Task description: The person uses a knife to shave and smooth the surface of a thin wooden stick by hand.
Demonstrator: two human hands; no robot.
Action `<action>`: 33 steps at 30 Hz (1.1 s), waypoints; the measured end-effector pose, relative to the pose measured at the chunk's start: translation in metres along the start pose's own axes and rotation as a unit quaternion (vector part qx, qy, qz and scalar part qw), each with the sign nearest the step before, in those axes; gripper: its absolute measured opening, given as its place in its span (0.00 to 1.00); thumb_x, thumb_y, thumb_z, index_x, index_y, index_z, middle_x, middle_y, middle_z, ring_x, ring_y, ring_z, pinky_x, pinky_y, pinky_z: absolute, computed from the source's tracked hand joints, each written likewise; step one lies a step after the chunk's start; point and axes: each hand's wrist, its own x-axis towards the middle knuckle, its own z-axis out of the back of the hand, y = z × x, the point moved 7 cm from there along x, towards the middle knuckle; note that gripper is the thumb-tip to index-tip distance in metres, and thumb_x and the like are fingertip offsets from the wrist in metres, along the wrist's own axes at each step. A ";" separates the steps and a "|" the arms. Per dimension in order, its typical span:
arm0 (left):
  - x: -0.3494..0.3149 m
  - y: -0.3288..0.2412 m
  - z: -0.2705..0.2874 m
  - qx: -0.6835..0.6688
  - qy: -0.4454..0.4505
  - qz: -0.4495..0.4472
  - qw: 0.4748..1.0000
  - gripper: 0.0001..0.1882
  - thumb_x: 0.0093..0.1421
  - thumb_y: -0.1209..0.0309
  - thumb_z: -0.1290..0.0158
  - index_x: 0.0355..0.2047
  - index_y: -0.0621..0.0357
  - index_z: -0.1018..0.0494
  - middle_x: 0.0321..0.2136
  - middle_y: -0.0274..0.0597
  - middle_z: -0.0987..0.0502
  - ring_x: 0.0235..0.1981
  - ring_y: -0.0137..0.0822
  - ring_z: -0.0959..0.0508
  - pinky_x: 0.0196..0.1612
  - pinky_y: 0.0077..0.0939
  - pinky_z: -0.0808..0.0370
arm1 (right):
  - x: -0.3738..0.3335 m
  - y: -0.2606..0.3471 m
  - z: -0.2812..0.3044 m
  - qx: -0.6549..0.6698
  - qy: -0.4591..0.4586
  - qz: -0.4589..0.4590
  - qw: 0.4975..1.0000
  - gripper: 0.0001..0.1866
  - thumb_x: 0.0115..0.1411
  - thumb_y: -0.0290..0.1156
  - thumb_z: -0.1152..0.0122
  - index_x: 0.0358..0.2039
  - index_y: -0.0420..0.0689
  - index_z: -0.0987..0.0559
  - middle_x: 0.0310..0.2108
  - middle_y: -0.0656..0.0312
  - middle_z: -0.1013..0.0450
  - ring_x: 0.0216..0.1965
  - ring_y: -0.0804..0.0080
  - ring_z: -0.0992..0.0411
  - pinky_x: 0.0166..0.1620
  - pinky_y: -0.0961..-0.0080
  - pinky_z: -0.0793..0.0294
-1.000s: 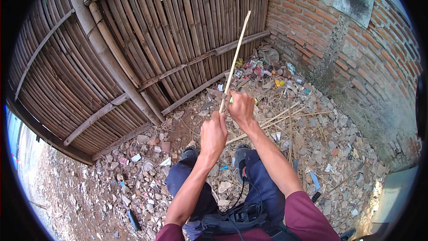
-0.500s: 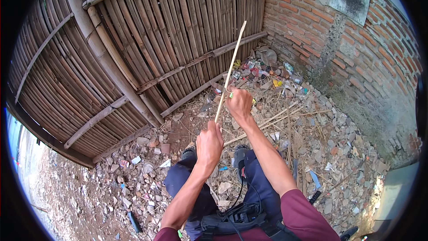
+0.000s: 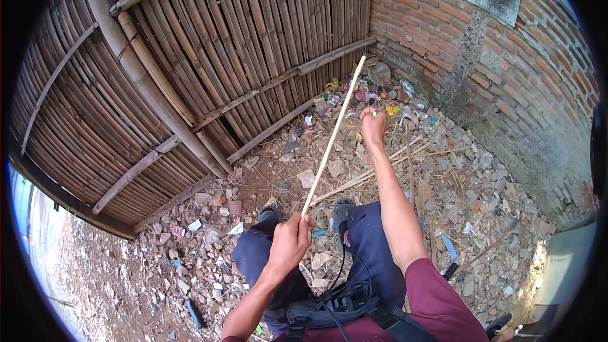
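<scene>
My left hand (image 3: 290,240) is wrapped round the lower end of a long, pale bamboo strip (image 3: 335,136). The strip slants up and away to the right, its far end in the air near the fence corner. Farther out and right of the strip, apart from it, my right hand (image 3: 373,130) is closed on what looks like a knife (image 3: 374,114). A bit of green handle shows at the fingers; the blade is hard to make out against the litter.
Several bamboo strips (image 3: 396,159) lie on the rubble right of centre. A bamboo fence (image 3: 253,38) stands ahead and left, a brick wall (image 3: 424,25) on the right. Mixed litter (image 3: 380,95) fills their corner. My shoes (image 3: 342,212) rest on stony ground.
My right hand has moved outward, off the strip and away from my left hand. The left hand has dropped nearer to me with the strip, which now leans farther right.
</scene>
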 end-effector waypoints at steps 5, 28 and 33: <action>0.014 0.029 0.006 -0.134 0.068 0.103 0.983 0.19 0.80 0.64 0.57 0.36 0.64 0.23 0.16 0.31 0.34 0.16 0.24 0.34 0.21 0.29 0.38 | -0.047 0.049 -0.025 0.349 0.296 -0.105 0.883 0.19 0.61 0.26 0.51 0.50 0.37 0.18 0.28 0.67 0.25 0.15 0.89 0.50 0.18 0.84 0.50; 0.123 0.019 -0.018 -0.240 0.140 0.085 0.957 0.16 0.81 0.64 0.55 0.50 0.64 0.24 0.24 0.28 0.29 0.21 0.20 0.22 0.19 0.16 0.32 | -0.081 0.087 -0.037 0.300 0.356 -0.039 0.884 0.13 0.68 0.32 0.41 0.45 0.41 0.12 0.29 0.65 0.16 0.17 0.88 0.39 0.21 0.81 0.43; 0.129 0.033 -0.022 -0.417 0.124 0.118 0.893 0.18 0.82 0.61 0.58 0.48 0.64 0.25 0.22 0.24 0.39 0.16 0.18 0.43 0.18 0.17 0.46 | -0.087 0.080 -0.045 0.063 0.317 0.129 0.938 0.14 0.65 0.28 0.44 0.39 0.45 0.10 0.31 0.55 0.14 0.26 0.73 0.19 0.33 0.70 0.23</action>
